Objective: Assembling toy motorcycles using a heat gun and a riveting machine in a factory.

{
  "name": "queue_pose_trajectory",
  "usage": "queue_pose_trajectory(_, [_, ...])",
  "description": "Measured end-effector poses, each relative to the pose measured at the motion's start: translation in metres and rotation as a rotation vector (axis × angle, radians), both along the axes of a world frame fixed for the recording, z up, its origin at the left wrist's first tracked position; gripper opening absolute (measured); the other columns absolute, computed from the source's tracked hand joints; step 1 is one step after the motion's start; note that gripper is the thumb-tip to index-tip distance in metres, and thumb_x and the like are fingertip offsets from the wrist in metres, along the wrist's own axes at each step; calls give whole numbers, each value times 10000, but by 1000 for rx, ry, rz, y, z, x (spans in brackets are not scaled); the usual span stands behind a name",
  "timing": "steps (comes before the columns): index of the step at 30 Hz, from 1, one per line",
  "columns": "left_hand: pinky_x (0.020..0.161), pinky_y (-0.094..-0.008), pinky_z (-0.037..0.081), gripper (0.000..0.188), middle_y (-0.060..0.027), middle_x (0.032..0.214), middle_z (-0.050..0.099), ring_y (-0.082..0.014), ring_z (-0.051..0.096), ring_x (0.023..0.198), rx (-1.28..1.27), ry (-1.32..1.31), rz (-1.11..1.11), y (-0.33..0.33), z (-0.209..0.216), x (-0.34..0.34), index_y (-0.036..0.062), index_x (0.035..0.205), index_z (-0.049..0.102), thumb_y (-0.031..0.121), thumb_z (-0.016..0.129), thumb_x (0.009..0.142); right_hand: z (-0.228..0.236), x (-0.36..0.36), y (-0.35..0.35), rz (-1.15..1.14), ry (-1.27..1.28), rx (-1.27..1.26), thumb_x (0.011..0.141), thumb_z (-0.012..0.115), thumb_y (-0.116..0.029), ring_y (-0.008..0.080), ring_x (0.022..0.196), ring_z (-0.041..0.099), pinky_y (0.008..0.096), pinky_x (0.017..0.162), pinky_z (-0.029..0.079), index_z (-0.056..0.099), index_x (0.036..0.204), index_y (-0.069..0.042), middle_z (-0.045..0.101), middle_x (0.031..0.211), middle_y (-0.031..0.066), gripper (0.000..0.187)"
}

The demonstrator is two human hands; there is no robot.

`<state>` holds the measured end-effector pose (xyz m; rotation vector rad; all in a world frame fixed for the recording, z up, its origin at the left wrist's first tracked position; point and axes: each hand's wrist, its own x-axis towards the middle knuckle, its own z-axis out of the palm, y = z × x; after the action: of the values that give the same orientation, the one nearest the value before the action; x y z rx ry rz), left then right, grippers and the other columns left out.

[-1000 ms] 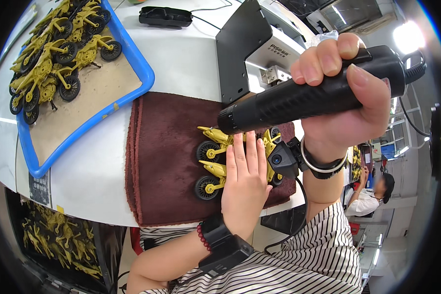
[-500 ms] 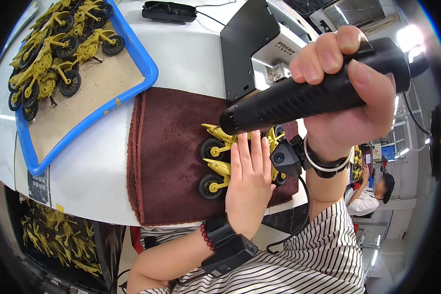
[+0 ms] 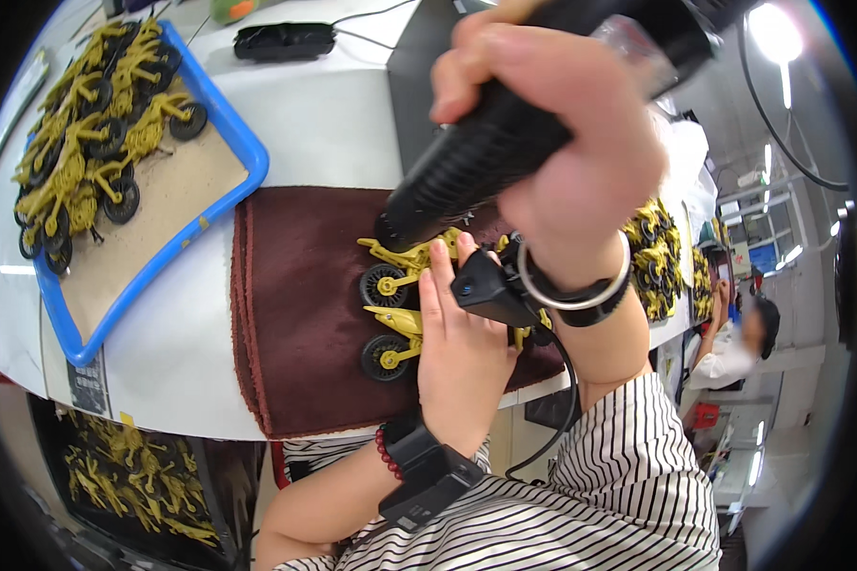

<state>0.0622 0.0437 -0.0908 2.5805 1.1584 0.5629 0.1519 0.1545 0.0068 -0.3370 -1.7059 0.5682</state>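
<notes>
My right hand [image 3: 581,143] is wrapped around a thick black electric screwdriver [image 3: 481,157], tilted with its tip end down to the left. That end is over the farther of two yellow toy motorcycles [image 3: 400,253]; whether it touches cannot be seen. Flat and with stretched fingers, my left hand [image 3: 462,376] lies across the nearer toy motorcycle [image 3: 395,321], fingertips reaching the farther one. Both toys have black spoked wheels and lie side by side on a folded dark red cloth [image 3: 300,324]. My hands and a wrist camera [image 3: 490,288] hide their right parts.
A blue-rimmed tray [image 3: 249,157] piled with yellow motorcycles stands at far left. Below the table edge sits a black crate [image 3: 227,476] of yellow parts. Behind the cloth rises a dark panel [image 3: 414,86]. More motorcycles [image 3: 655,262] lie at right, beyond them a co-worker [image 3: 733,354].
The screwdriver and my right hand have shifted left in the view, smeared by motion. My left hand stays flat on the toys. The whole view has moved slightly.
</notes>
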Motion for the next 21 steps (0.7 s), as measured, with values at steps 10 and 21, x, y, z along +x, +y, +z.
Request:
queue_pose_trajectory(10, [1137, -528, 253, 987, -314, 1497, 293, -478, 265, 1404, -146, -65, -182, 8, 19, -23, 1, 1451, 367, 445, 809, 688, 54, 75, -171, -242, 539, -73, 774, 616, -198, 267, 1085, 516, 555, 1068, 440, 418, 1084, -86, 485, 1022, 81, 385])
queue_pose_trajectory(21, [726, -427, 467, 519, -116, 860, 591, -326, 608, 788, -53, -137, -256, 91, 51, -54, 40, 1001, 503, 169, 766, 573, -21, 105, -233, -651, 536, -252, 746, 670, -112, 260, 753, 581, 393, 724, 532, 468, 983, -18, 535, 819, 132, 325])
